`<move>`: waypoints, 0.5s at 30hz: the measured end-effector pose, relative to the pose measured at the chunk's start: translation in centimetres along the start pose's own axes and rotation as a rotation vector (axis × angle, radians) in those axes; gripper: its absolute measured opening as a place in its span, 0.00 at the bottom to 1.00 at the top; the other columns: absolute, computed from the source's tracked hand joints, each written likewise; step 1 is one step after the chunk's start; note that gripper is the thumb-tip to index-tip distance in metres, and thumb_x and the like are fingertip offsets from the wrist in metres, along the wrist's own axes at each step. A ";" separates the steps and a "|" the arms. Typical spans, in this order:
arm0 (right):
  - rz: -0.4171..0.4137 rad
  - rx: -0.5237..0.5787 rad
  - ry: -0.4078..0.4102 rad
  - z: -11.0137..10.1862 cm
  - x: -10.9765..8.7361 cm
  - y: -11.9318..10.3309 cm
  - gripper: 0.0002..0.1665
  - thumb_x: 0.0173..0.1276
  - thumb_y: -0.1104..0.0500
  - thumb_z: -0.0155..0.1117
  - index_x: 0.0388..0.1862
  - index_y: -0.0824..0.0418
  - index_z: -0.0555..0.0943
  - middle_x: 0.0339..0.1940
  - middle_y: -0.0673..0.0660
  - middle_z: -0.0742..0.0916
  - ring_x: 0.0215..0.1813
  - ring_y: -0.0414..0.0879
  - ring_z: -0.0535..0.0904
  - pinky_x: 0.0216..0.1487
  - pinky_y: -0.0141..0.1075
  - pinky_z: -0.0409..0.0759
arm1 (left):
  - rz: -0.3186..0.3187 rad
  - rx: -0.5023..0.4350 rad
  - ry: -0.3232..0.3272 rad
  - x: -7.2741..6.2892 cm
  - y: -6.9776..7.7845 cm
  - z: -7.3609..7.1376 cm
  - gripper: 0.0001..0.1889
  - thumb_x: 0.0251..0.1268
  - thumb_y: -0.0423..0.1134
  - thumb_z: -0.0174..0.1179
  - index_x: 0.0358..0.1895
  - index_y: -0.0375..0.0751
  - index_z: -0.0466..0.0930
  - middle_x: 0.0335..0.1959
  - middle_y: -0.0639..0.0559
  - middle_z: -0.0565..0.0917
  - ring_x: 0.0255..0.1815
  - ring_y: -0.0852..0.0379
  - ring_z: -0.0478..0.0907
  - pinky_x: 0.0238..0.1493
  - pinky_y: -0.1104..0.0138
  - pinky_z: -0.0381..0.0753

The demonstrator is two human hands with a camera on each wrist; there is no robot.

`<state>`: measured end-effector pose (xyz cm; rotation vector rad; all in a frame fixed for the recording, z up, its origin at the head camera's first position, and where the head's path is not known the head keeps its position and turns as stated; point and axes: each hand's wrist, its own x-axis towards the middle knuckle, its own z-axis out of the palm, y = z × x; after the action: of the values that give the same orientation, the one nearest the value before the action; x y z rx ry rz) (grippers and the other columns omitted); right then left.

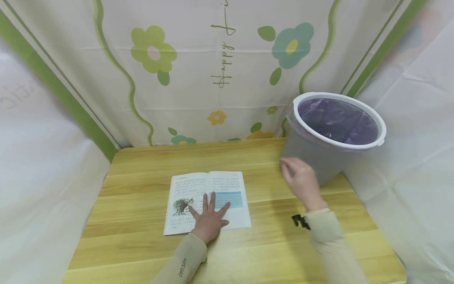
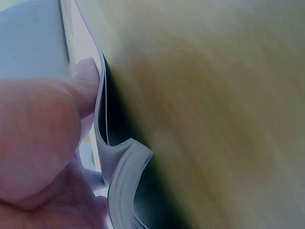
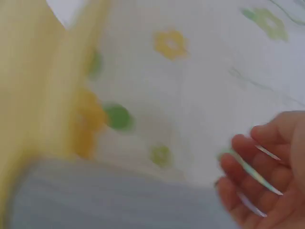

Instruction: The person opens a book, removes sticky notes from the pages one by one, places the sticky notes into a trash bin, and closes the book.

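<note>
An open book (image 1: 230, 219) lies on the wooden table, with printed text, an insect picture on its left page and a blue text box on its right. My left hand (image 1: 208, 224) rests on the lower middle of the pages with its fingers spread. Close up in the left wrist view, the thumb side of that hand lies along the book's curved page edges (image 2: 125, 179). Beside the grey trash bin (image 1: 306, 146), my right hand (image 1: 302, 179) is raised with fingers loosely bent. In the right wrist view nothing shows in the right hand (image 3: 271, 176).
The bin stands at the table's back right corner, its white rim (image 1: 381, 130) over a purple liner bag (image 1: 330, 118). Flower-printed cloth (image 1: 198, 71) hangs behind the table (image 1: 142, 169), with white cloth at both sides. A black clip-like piece (image 1: 300, 221) sits at the right cuff.
</note>
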<state>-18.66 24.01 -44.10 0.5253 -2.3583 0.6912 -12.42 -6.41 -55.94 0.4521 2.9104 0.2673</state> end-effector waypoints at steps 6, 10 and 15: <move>0.327 0.136 -0.401 6.1 -4.7 -0.8 0.18 0.72 0.62 0.60 0.57 0.69 0.81 0.49 0.64 0.86 0.46 0.55 0.84 0.47 0.48 0.83 | 0.000 -0.036 -0.008 -0.1 -0.2 0.1 0.31 0.70 0.60 0.54 0.75 0.65 0.64 0.80 0.38 0.43 0.78 0.31 0.38 0.54 0.18 0.40; 0.497 0.269 -0.474 8.6 -6.6 -1.6 0.21 0.73 0.61 0.60 0.61 0.67 0.79 0.52 0.61 0.86 0.47 0.53 0.84 0.47 0.45 0.84 | -0.009 -0.054 -0.017 0.0 -0.3 0.3 0.31 0.70 0.61 0.53 0.75 0.65 0.63 0.81 0.39 0.41 0.78 0.33 0.36 0.54 0.19 0.39; 0.579 0.370 -0.493 10.4 -7.6 -3.0 0.24 0.73 0.61 0.60 0.65 0.67 0.76 0.54 0.62 0.85 0.50 0.54 0.84 0.50 0.45 0.83 | -0.027 -0.091 -0.020 0.1 -0.6 0.5 0.32 0.70 0.62 0.52 0.76 0.66 0.62 0.81 0.41 0.39 0.79 0.34 0.35 0.55 0.19 0.37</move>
<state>-16.22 16.97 -55.06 0.1567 -2.8924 1.4130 -12.57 -6.91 -56.56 0.3991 2.8687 0.3873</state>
